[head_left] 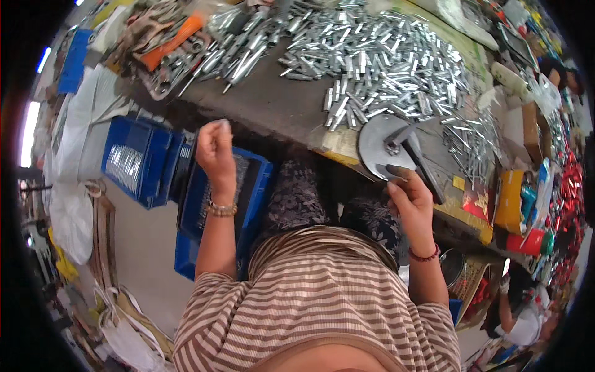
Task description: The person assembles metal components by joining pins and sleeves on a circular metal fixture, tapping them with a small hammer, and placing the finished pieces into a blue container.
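Observation:
My left hand point(215, 152) is raised over a blue bin point(263, 170), its fingers curled in toward the palm. Whatever it may hold is hidden. A beaded bracelet is on that wrist. My right hand point(414, 195) is at the near edge of a round grey disc point(375, 146) on the bench, thumb and fingers apart. Something dark covers or lies against one of its fingertips. A dark metal lever point(423, 167) runs from the disc's middle toward this hand. Beyond the disc lies a wide pile of shiny metal tubes point(384, 68).
Thin metal pins point(474, 146) lie right of the disc. Wrenches and an orange-handled tool point(170, 44) are at the back left. Another blue bin point(133, 158) holds silvery rods. A yellow box point(509, 195) and a red container point(525, 242) stand at right; another person point(520, 319) is beyond.

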`<state>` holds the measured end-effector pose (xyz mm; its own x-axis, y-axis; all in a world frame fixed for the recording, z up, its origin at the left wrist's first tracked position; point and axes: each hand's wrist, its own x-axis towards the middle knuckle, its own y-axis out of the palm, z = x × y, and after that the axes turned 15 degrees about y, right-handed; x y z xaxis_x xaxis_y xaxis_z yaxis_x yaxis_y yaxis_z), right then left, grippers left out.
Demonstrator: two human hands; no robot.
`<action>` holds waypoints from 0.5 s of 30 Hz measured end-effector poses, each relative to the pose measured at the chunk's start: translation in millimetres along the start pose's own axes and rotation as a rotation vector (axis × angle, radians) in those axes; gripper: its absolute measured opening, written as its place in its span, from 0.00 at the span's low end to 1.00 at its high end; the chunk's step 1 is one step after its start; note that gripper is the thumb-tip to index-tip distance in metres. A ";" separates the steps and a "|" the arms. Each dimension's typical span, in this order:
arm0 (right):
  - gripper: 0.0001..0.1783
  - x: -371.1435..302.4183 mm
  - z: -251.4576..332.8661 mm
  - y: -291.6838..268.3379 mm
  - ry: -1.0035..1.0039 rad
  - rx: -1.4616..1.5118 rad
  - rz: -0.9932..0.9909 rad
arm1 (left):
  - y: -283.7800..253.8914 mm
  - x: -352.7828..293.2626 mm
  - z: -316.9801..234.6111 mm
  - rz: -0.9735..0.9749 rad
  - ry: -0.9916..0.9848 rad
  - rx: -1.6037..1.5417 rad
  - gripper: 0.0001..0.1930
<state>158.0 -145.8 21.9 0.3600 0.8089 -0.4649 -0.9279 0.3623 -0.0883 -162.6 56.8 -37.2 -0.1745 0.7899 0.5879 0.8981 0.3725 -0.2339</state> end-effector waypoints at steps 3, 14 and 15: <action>0.14 -0.3 0.5 0.2 0.012 0.014 0.005 | 37.7 12.2 -81.3 0.352 0.230 -0.121 0.08; 0.12 5.8 30.2 -50.8 -0.383 -0.437 -0.443 | 120.8 37.7 -96.2 0.795 0.143 0.081 0.21; 0.12 19.7 33.3 -58.2 -0.509 -0.503 -0.542 | 110.1 41.7 -90.0 0.739 0.024 -0.010 0.20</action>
<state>222.3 -135.6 47.2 0.6492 0.7366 0.1895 -0.5075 0.6051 -0.6134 -34.6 86.9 31.2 0.4862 0.8219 0.2967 0.7815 -0.2570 -0.5685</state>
